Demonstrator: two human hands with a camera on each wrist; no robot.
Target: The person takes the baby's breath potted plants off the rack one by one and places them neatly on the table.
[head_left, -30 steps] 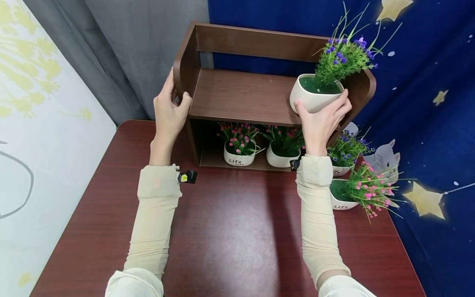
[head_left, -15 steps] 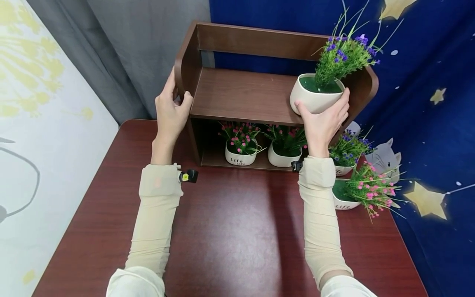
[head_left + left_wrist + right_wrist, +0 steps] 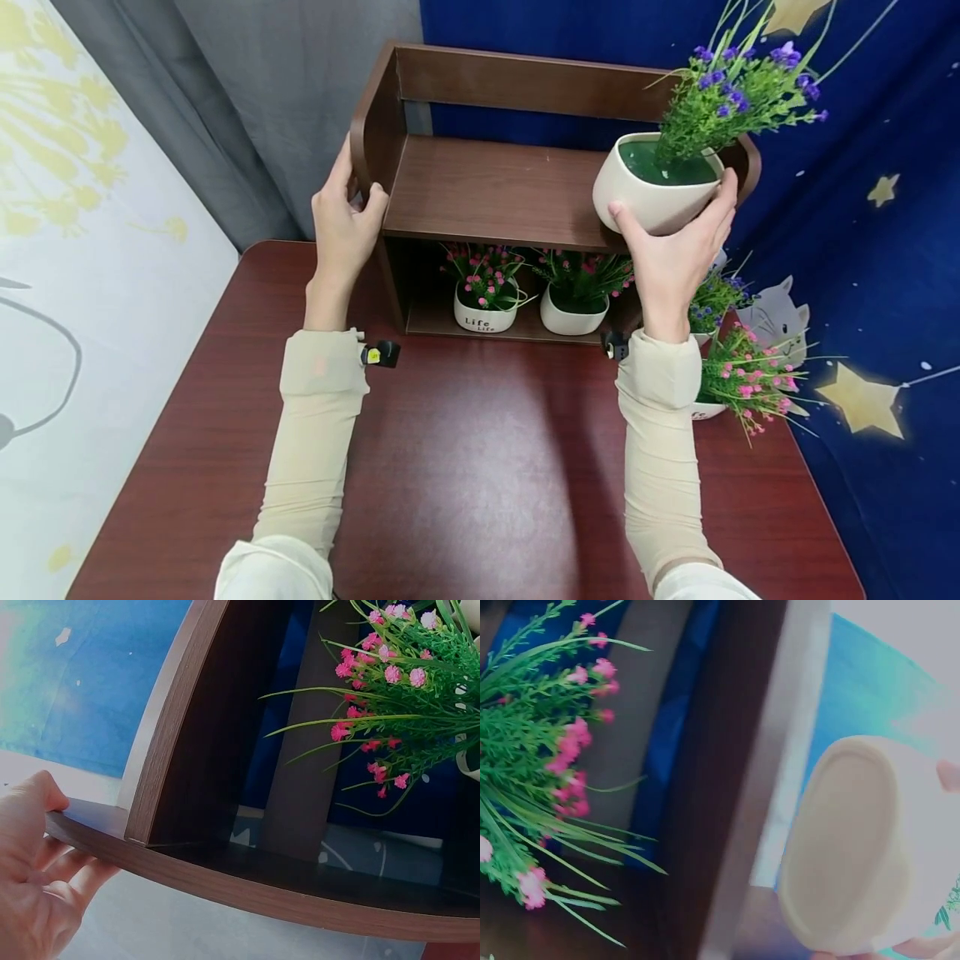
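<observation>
In the head view my right hand grips a white flowerpot of purple flowers, thumb at its front and fingers round its right side. The pot is over the right end of the brown wooden shelf. Its pale underside faces the right wrist camera, lifted off the upper board. My left hand holds the shelf's left side panel; the left wrist view shows the thumb on one face of the panel and fingers on the other.
Two white pots of pink flowers stand in the lower compartment. Right of the shelf, partly behind my right arm, are a purple-flowered pot and a pink-flowered one, near the reddish table's right edge and blue curtain.
In the last half second my right hand has moved rightward with the flowerpot, which looks larger and raised. Before that it was nearly still. The left hand keeps its place on the side panel.
</observation>
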